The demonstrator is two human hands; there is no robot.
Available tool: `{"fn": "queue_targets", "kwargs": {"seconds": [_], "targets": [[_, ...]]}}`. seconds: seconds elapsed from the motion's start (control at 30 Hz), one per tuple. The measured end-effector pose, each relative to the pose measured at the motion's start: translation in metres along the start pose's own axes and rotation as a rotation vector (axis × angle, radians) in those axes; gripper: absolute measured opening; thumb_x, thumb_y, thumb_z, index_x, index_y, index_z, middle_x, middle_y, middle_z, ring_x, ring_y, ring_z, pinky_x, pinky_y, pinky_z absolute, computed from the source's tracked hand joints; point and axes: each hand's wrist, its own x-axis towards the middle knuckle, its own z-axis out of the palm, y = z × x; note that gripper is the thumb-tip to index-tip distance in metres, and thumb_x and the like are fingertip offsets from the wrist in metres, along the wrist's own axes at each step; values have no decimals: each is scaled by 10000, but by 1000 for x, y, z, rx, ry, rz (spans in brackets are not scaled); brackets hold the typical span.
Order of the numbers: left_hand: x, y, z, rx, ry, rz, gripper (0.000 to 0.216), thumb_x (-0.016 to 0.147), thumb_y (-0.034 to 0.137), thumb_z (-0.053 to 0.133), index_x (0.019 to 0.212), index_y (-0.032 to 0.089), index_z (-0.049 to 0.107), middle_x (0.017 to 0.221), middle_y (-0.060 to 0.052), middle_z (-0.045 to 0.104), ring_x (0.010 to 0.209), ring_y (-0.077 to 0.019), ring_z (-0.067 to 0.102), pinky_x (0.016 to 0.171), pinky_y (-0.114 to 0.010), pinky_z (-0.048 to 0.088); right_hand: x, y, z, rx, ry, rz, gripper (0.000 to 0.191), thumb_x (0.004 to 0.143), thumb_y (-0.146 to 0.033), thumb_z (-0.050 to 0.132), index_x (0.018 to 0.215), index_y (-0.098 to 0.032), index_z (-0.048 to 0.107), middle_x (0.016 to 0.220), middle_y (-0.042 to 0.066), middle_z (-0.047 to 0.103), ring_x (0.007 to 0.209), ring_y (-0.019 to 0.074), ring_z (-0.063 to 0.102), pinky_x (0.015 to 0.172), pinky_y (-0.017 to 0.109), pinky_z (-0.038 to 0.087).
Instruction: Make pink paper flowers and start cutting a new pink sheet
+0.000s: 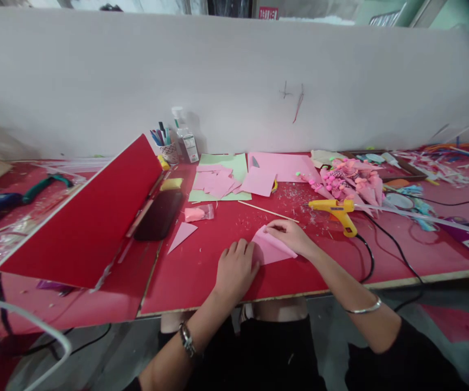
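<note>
Pink paper [275, 252], long axis roughly left-to-right, sharp corner rightward.

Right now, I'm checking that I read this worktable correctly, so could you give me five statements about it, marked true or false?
1. The right hand touches the pink paper. True.
2. The left hand holds the glue gun. False: the left hand is at the pink paper, and the yellow glue gun lies apart from both hands.
3. Pens stand in a cup beside a bottle. True.
4. The pink triangle lies right of the glue gun. False: the pink triangle lies left of it.
5. Pink pieces lie on green paper. True.
</note>
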Motion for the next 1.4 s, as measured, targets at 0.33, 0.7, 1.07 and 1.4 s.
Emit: {"fn": "queue_targets", "kwargs": {"seconds": [0.33, 0.7, 1.07, 1.4], "targets": [[12, 5, 5, 70, -21, 64, 289, 819, 103, 366, 1075, 103, 500, 890, -92, 532, 767, -200, 556, 655, -320, 442, -9, 8, 18, -107, 106, -46, 231, 770, -205, 413, 956, -163, 545, 572, -41, 481, 532, 108, 469, 544, 217, 375], [18, 14, 8, 52, -71, -34, 411, 833, 207, 386, 1205, 32, 409, 912, -127, 537, 829, -217, 570, 672, -303, 469, -9, 11, 14, -290, 109, -88, 173, 769, -175, 447, 871, -185, 586, 551, -36, 501, 508, 106, 452, 539, 207, 334], [20, 17, 9, 143, -89, -28, 422, 824, 194, 405, 1214, 33, 408, 890, -117, 537, 764, -193, 573, 596, -275, 466, -7, 12, 11, -348, 62, -133, 202, 783, -140, 434, 871, -183, 610, 789, 28, 657, 696, 139, 586, 658, 223, 398], [22, 22, 8, 196, -113, -12, 426, 824, 106, 369, 1230, -21, 383, 906, -155, 553, 742, -200, 577, 556, -281, 478, -7, 12, 11, -389, 60, -184, 216, 801, -119, 409, 865, -188, 604, 855, 28, 666, 802, 158, 605, 751, 256, 412]]}}
